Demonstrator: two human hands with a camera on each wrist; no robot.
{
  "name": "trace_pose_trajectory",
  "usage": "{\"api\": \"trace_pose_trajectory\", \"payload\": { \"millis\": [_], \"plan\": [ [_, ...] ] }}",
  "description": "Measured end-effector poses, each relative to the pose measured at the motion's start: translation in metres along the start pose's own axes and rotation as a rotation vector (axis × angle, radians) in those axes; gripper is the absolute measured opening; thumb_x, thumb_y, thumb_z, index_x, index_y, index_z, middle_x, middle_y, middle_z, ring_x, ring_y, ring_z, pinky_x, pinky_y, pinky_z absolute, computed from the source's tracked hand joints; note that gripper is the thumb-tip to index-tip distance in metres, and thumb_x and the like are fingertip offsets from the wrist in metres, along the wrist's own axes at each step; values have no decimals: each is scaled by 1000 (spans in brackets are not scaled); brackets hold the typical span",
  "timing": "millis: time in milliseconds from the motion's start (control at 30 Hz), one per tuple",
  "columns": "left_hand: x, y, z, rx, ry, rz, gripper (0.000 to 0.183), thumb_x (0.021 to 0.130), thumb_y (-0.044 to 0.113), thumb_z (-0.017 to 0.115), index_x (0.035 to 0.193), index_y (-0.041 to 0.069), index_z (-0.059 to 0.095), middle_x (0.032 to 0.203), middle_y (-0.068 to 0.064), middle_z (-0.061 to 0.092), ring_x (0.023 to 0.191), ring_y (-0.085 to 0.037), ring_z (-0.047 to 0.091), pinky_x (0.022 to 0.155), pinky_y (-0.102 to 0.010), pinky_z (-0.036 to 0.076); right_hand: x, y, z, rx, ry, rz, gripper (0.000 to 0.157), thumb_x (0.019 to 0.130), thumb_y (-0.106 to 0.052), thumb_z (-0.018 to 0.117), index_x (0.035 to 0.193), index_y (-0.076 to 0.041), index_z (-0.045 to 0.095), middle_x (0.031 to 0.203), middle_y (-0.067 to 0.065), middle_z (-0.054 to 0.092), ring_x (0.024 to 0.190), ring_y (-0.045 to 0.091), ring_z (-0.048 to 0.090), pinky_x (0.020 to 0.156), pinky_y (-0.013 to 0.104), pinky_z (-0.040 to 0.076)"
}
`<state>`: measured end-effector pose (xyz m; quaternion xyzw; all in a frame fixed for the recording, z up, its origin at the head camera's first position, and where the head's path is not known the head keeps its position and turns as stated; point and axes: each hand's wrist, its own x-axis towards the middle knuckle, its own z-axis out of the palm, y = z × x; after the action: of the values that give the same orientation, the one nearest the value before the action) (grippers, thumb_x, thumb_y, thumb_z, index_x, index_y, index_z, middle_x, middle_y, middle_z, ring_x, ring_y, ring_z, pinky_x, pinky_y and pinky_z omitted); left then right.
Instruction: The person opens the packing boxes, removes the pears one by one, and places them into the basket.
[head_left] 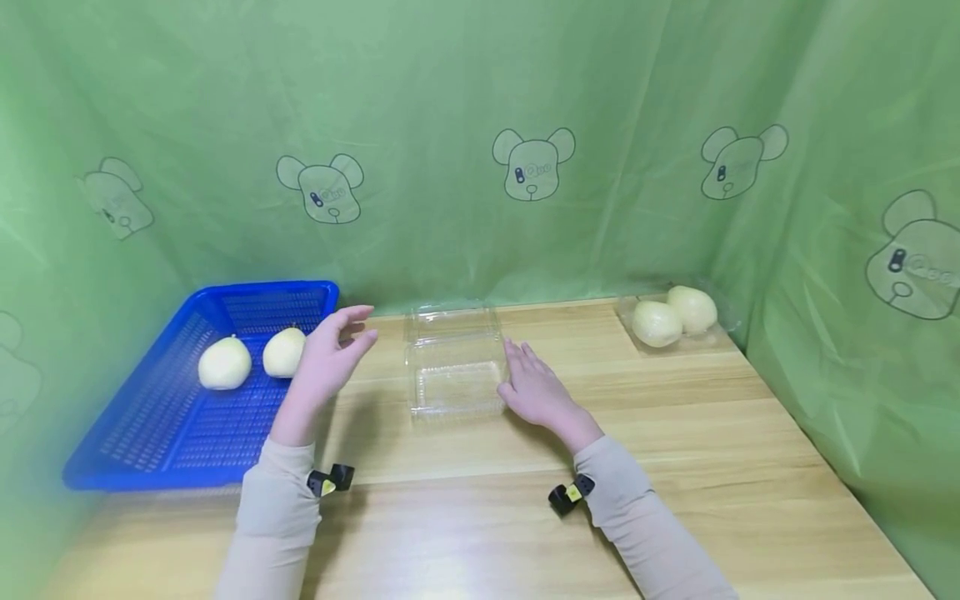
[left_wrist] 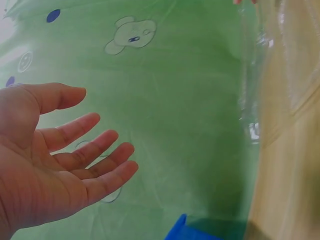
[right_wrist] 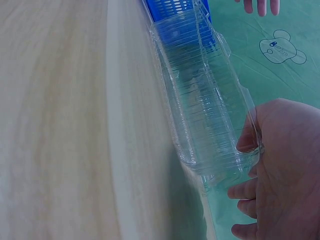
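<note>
A clear plastic clamshell box [head_left: 457, 375] stands on the table with its lid raised at the back. My right hand [head_left: 536, 387] is at the box's right side, fingers fairly straight; in the right wrist view the thumb [right_wrist: 248, 135] overlaps the rim. My left hand [head_left: 328, 350] hangs in the air between the box and the blue basket [head_left: 157, 479], palm toward the box, fingers loosely bent and nothing held. Behind it, two pale yellow round pears [head_left: 225, 363] lie in the basket, the right one partly covered by the hand.
At the back right, two more pale pears [head_left: 657, 324] sit in another clear plastic box [head_left: 705, 337]. Green curtains [head_left: 450, 100] with mouse-head prints enclose the wooden table [head_left: 465, 517] at the back and both sides.
</note>
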<state>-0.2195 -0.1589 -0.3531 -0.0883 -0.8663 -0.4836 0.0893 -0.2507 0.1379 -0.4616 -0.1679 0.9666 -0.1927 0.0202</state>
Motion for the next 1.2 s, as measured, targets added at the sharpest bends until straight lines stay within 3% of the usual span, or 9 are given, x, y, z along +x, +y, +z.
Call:
{"api": "trace_pose_trajectory", "payload": {
  "millis": [433,700,1033,1200],
  "plan": [
    [1,-16,39,-22,-69,-78,49,85,20,57,130,6,42,134,-14,44,120,-37,44,99,-46,40,-1,-1,-1,7,-4,2,68,91,-35,36,144,-7,5,152,6,7,139,30,7,113,47,14],
    [-9,-28,63,-16,-123,-128,53,83,20,60,132,11,41,136,-14,41,122,-35,41,99,-49,39,-2,-3,-3,4,8,-3,68,90,-33,38,144,-6,7,151,9,10,139,31,9,112,48,15],
    [-22,-40,67,-115,-154,-195,53,84,21,59,133,15,40,139,-7,38,126,-35,37,102,-49,35,-3,-4,-4,5,-17,3,69,90,-35,37,144,-7,5,151,7,8,139,31,9,113,47,15],
    [-23,-44,69,-142,-205,-233,52,85,23,58,133,14,39,139,-7,38,127,-33,36,102,-47,36,-2,-3,-4,28,-17,6,69,90,-35,37,144,-7,3,152,8,7,139,31,9,113,47,15]
  ]
}}
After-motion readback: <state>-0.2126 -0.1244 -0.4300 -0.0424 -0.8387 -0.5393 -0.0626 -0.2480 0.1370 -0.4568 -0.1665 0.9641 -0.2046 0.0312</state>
